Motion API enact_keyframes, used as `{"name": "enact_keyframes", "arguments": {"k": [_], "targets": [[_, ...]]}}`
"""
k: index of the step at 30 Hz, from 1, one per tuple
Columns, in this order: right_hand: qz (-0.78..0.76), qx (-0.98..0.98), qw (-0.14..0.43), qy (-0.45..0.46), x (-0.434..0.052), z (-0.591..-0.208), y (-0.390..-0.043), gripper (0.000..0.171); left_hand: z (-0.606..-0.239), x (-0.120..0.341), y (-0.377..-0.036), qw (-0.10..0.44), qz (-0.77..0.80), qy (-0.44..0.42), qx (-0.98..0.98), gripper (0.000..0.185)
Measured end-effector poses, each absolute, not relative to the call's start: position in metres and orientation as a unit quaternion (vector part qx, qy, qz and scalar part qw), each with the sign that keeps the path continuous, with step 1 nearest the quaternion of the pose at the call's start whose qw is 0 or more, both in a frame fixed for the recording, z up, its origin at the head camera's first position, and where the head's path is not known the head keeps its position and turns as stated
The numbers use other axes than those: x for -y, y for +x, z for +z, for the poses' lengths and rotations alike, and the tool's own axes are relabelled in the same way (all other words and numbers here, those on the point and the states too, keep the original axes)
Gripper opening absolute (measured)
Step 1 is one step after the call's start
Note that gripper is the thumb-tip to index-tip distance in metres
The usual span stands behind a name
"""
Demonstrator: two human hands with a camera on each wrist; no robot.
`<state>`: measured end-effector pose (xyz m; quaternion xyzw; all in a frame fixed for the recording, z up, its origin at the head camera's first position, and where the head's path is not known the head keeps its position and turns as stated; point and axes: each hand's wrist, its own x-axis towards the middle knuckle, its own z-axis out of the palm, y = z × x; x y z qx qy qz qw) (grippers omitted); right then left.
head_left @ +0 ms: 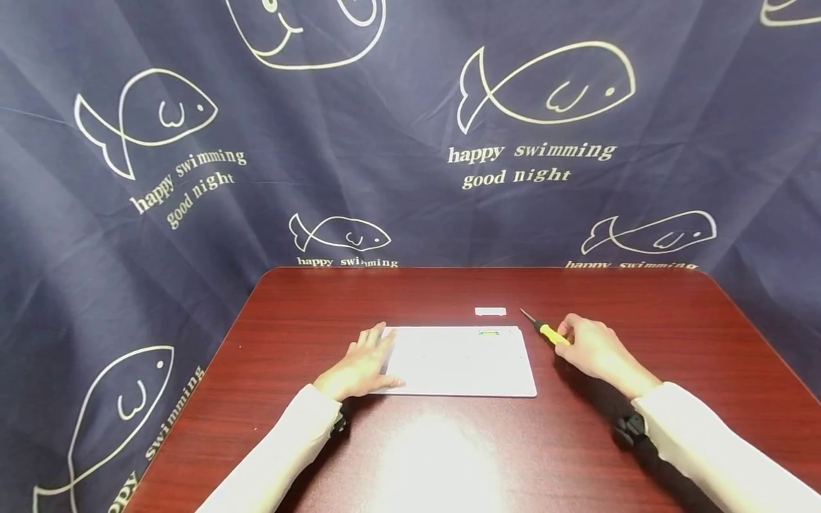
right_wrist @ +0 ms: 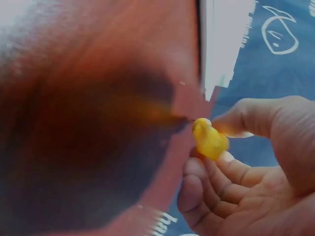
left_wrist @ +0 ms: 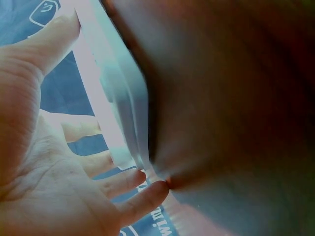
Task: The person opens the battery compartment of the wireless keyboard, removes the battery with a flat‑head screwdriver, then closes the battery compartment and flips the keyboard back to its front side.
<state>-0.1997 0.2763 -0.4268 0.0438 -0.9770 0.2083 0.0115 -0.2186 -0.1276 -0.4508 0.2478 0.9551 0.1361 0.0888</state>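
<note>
Screwdriver [head_left: 549,333] and right hand [head_left: 593,348] make one slanting line: you pinch the yellow handle between thumb and bent fingers, the gap closed down to the handle's thickness, and the shaft reaches out past your fingertips, away from you and to the left. Its long axis runs obliquely over the table [head_left: 301,313], and its tip ends just beyond the far right corner of the white board [head_left: 449,363], apart from it, near the right end of a small white strip [head_left: 490,311]; whether the tip touches the tabletop cannot be told. Any move seems to turn on that tip against the green-and-yellow recess [head_left: 489,333] by the board's far edge: the recess lies left of the tip and a little nearer you, and your right hand is the closer one. Board and strip both have their long axes left to right, the strip beyond the board. Your left hand [head_left: 362,363] rests on the board's left end, fingers spread and nearly straight, pinching nothing.
</note>
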Motion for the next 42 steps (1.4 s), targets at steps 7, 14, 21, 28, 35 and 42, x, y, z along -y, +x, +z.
{"name": "enact_keyframes", "arguments": {"k": [7, 14, 21, 28, 35, 42], "targets": [[0.241, 0.96, 0.135, 0.051, -0.279, -0.411, -0.203, 0.014, -0.451, 0.128, -0.219, 0.089, 0.142, 0.246, -0.955, 0.093], [0.283, 0.924, 0.25, 0.057, -0.27, -0.402, -0.208, 0.007, -0.451, 0.128, -0.219, 0.089, 0.141, 0.244, -0.955, 0.093], [0.321, 0.903, 0.281, 0.056, -0.253, -0.386, -0.207, 0.014, -0.451, 0.128, -0.218, 0.091, 0.14, 0.247, -0.955, 0.093], [0.312, 0.915, 0.242, 0.086, -0.235, -0.381, -0.205, 0.016, -0.451, 0.128, -0.219, 0.092, 0.139, 0.246, -0.955, 0.093], [0.31, 0.908, 0.257, 0.114, -0.229, -0.38, -0.211, 0.016, -0.45, 0.127, -0.219, 0.096, 0.142, 0.245, -0.954, 0.094], [0.315, 0.906, 0.251, 0.131, -0.211, -0.376, -0.22, 0.02, -0.45, 0.128, -0.218, 0.095, 0.143, 0.245, -0.954, 0.094]]}}
